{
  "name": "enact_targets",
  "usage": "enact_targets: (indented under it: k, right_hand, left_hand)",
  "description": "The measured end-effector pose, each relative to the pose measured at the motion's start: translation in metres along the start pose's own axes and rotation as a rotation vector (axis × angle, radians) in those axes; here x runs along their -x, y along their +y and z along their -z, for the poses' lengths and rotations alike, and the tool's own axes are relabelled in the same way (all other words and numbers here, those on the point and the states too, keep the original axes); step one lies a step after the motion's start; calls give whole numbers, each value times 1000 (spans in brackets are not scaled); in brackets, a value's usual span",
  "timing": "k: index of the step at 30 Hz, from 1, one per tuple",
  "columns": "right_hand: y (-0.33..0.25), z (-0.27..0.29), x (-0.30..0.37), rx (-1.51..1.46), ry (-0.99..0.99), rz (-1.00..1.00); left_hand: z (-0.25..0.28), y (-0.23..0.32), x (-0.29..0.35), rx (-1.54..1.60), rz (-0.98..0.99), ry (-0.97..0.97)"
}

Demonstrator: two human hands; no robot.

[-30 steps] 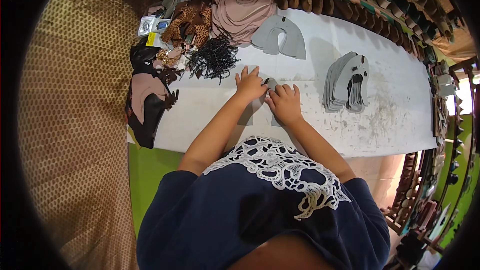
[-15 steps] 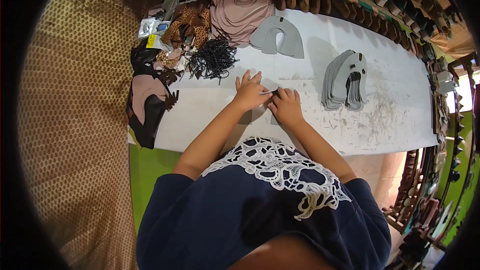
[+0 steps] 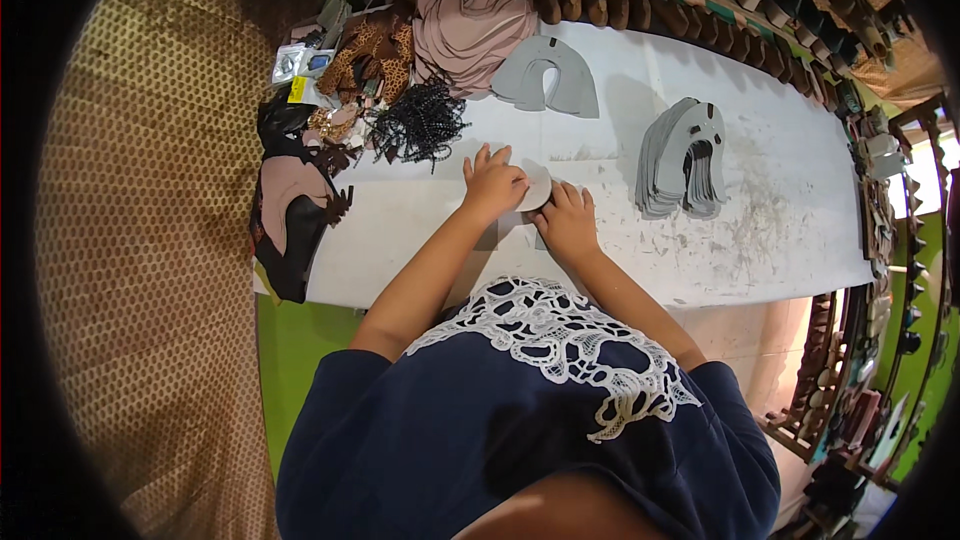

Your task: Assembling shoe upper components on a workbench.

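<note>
A light grey U-shaped piece, like a shoe upper, lies between my hands on the white table, its lower ends showing under my wrists. My left hand pinches its left upper edge between thumb and forefinger, the other fingers spread upward. My right hand is curled on the piece's right edge, where a small dark bit shows at the fingertips. Just beyond, a flat grey stack of U-shaped pieces rests on the table. To the right, a fanned pile of similar grey pieces has small dark tabs on top.
Pink cut pieces, leopard-print pieces and a tangle of black trim crowd the back left. A black and pink bundle sits at the left edge. Shoe racks line the far and right sides of the table.
The grey piece between my hands has turned from edge-on to show its pale rounded face. My right fingers have shifted slightly down and toward me. My view has moved slightly.
</note>
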State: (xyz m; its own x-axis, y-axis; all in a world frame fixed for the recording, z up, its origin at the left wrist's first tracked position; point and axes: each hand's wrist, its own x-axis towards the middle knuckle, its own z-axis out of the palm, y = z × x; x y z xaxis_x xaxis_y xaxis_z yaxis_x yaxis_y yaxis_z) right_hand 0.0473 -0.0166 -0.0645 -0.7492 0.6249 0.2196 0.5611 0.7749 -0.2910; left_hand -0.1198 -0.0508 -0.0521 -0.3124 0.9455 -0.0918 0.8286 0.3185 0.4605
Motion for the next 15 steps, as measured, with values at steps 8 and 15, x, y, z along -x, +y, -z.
enact_targets:
  k: [8,15]
  right_hand:
    - [-1,0,2,18,-19,0]
    - [3,-3,0,47,-1,30]
  left_hand:
    - [-14,-4,-1,-8,52,192]
    - [-22,0,24,18,-40,325]
